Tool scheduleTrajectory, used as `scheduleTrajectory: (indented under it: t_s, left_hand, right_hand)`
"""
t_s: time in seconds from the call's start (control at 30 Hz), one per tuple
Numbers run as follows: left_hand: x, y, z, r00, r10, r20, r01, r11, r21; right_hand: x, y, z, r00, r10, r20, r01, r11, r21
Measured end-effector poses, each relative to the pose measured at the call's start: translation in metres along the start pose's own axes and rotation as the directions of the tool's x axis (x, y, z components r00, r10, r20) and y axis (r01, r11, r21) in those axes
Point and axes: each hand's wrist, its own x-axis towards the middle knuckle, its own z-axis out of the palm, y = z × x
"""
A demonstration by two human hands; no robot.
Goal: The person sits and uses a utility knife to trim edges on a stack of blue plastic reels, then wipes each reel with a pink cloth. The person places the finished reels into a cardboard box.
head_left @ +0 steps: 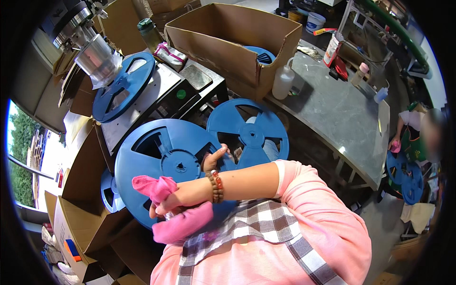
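Note:
A large blue plastic reel [128, 166] with a round hub and wide cut-outs stands tilted in front of me. My right hand [173, 199], with bead bracelets at its wrist, is closed on a bunched pink cloth [183, 223] and lies against the lower part of the reel's face. One part of the cloth sticks up above the fingers and another hangs below. Past my right forearm shows my left hand [216, 157], thumb raised, closed at the reel's right edge; its forearm is hidden. Just behind is a second blue reel [251, 135].
At the upper left, a machine head [95, 59] stands over another blue reel [107, 107]. An open cardboard box [213, 45] is at the back. A grey metal table [332, 114] with bottles stands to the right. Far right, a person's hand [394, 144] works near blue reels.

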Motion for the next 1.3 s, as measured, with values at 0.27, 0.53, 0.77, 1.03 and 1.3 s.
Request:
scheduleTrajectory:
  t_s: [0.27, 0.53, 0.77, 1.03, 1.3]
  left_hand:
    - [-0.019, -0.005, 0.026, 0.958, 0.262, -0.116, -0.265, 0.964, -0.008]
    - [0.013, -0.002, 0.014, 0.982, 0.115, -0.149, -0.144, 0.97, -0.197]
    - [0.014, -0.001, 0.01, 0.994, 0.047, -0.094, -0.062, 0.985, -0.161]
    - [0.015, -0.001, 0.014, 1.0, 0.027, -0.003, -0.027, 0.988, -0.151]
    - [0.013, -0.003, 0.009, 0.996, 0.07, -0.056, -0.079, 0.98, -0.183]
  right_hand:
    - [-0.153, 0.023, -0.124, 0.813, -0.429, -0.394, 0.513, 0.848, 0.134]
    - [-0.206, 0.119, -0.136, 0.101, -0.698, -0.709, 0.231, 0.71, -0.665]
    - [-0.184, 0.1, -0.194, 0.464, -0.875, -0.138, -0.252, 0.019, -0.968]
    - [-0.275, 0.037, -0.342, -0.361, -0.687, -0.63, -0.665, 0.664, -0.342]
    - [-0.187, 0.035, -0.205, 0.092, -0.959, -0.267, -0.574, 0.168, -0.801]
